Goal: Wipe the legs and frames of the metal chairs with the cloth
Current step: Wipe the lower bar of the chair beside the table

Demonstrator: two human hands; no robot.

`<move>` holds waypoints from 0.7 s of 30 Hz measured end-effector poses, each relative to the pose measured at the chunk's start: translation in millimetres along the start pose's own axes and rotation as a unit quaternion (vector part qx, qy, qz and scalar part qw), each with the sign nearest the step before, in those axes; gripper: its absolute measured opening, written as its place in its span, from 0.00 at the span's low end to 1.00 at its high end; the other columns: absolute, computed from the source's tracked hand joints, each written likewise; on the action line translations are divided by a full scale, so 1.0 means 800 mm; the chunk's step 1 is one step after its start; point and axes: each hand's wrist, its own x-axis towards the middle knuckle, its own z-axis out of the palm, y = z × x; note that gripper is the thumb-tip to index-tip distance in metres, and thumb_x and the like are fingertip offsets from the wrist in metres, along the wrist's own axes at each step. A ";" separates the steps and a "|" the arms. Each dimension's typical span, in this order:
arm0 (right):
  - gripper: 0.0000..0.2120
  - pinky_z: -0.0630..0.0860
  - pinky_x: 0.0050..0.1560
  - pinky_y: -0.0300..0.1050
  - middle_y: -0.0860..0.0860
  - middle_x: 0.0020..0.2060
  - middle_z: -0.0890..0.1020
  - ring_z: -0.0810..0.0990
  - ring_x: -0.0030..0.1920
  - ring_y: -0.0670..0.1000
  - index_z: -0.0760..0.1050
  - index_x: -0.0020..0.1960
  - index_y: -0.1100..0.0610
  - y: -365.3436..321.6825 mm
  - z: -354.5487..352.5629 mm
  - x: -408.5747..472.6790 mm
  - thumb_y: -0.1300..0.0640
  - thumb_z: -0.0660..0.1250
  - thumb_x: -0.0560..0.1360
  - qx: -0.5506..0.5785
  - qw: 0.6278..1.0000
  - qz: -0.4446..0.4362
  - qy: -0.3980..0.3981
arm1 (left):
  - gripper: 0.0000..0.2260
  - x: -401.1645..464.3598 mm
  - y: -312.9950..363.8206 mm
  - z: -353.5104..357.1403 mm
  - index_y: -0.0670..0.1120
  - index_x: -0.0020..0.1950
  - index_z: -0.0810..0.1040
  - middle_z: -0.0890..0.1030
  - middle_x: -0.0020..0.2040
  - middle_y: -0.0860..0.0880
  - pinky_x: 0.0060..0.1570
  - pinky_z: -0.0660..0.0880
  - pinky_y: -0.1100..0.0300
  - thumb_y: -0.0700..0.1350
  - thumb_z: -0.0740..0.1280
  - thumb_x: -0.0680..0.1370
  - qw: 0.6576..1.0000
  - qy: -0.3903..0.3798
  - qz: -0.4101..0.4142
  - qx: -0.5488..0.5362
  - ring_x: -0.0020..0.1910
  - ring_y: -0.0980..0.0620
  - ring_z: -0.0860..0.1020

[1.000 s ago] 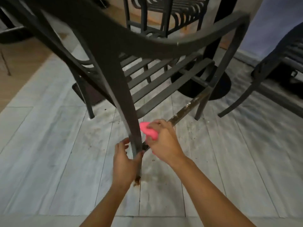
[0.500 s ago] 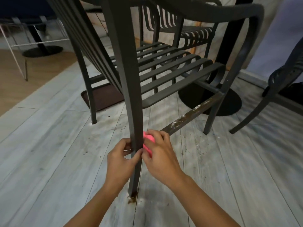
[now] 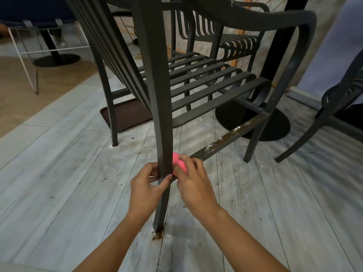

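The metal chair (image 3: pixel 196 81) is standing on the pale plank floor (image 3: pixel 59 183) directly ahead of both hands, and its near rear leg (image 3: pixel 164 134) is running down between them. The left hand (image 3: pixel 146 190) is reaching up from the lower edge of the view, its forearm angling toward the leg; its fingers are curling round the far left side of the leg while the thumb is pressing the near face, so it is gripping the leg. The right hand (image 3: pixel 193 183) is coming in from the lower right, knuckles upward, fingers curling over a pink cloth (image 3: pixel 177 160) and pinching it against the right side of the leg, just above the left thumb. The chair is dark grey, with a slatted seat and back and a curved armrest. A low side rail (image 3: pixel 227 139) is running away from the right hand, speckled with white dust and brown grime. Below both hands, rust-coloured crumbs (image 3: pixel 158 233) are gathering round the leg's foot.
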 end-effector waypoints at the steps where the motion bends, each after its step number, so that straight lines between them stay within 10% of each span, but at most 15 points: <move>1: 0.21 0.80 0.41 0.49 0.55 0.60 0.75 0.73 0.55 0.58 0.76 0.57 0.55 0.003 0.000 0.000 0.65 0.74 0.65 -0.004 1.000 0.005 0.004 | 0.13 0.000 0.000 0.000 0.51 0.52 0.77 0.82 0.45 0.56 0.47 0.76 0.66 0.42 0.74 0.70 1.000 -0.001 -0.001 0.002 0.46 0.56 0.81; 21: 0.18 0.77 0.52 0.49 0.56 0.62 0.73 0.70 0.60 0.58 0.77 0.58 0.57 0.049 -0.030 0.012 0.65 0.72 0.70 -0.008 0.995 0.084 0.054 | 0.21 -0.008 0.001 0.001 0.56 0.60 0.68 0.73 0.53 0.62 0.46 0.69 0.73 0.46 0.72 0.72 1.000 0.022 0.013 0.011 0.50 0.64 0.74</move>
